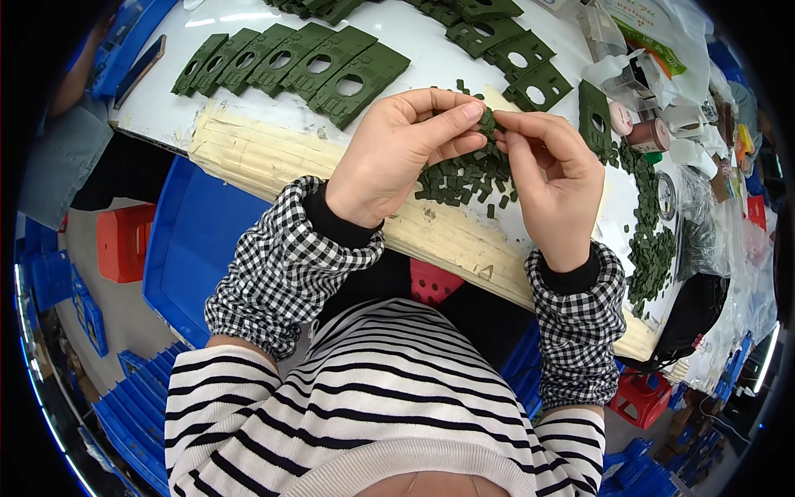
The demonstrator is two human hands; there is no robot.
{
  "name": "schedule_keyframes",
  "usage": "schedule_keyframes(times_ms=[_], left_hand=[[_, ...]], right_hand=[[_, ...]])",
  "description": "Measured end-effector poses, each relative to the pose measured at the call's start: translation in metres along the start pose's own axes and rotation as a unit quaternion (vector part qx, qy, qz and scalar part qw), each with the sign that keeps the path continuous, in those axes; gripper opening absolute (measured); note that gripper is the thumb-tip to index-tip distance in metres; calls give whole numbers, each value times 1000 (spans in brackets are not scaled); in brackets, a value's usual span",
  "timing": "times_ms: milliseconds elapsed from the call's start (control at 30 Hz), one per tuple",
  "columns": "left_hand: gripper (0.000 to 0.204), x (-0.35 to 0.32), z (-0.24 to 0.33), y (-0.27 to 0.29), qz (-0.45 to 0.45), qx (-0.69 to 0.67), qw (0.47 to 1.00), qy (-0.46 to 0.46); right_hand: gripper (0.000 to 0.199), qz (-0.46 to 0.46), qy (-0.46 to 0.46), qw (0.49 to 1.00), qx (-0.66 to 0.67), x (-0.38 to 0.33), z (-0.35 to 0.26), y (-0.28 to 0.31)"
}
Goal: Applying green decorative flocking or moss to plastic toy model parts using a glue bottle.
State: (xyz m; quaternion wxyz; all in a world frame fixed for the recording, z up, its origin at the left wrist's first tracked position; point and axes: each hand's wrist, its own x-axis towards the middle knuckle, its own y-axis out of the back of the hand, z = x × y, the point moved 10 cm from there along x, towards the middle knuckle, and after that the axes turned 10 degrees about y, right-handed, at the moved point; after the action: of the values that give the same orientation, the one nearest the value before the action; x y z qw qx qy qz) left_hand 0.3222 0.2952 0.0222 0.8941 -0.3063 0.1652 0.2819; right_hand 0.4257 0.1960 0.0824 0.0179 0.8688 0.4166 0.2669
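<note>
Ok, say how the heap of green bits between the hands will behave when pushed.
Those green bits would likely scatter, lying loose. Most look flat and blocky, so they should slide rather than roll. Each is probably light, being small.

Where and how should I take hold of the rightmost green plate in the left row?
The rightmost plate is probably best pinched by its long right edge, coming from the right: that edge faces white tabletop, while its left edge meets the neighbouring plate.

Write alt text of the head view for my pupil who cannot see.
A person's left hand and right hand hold a small green part over a heap of green pieces. Overlapping green plates with holes lie beyond on a white table.
</note>
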Motion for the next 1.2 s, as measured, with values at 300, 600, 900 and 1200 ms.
schedule_keyframes(times_ms=[300, 600, 900, 1200], left_hand=[[24, 1, -4, -6, -49, -18, 998, 23], [25, 1, -2, -7, -49, -14, 999, 15], [22, 2, -5, -13, -76, -24, 997, 15], [23, 1, -5, -12, -71, -12, 997, 5]], right_hand=[[14, 6, -66, 997, 48, -4, 12, -2], [19, 39, 36, 998, -41, 1, -10, 5], [23, 14, 98, 989, -113, 2, -26, 2], [21, 17, -42, 997, 60, 0, 1, 1]])
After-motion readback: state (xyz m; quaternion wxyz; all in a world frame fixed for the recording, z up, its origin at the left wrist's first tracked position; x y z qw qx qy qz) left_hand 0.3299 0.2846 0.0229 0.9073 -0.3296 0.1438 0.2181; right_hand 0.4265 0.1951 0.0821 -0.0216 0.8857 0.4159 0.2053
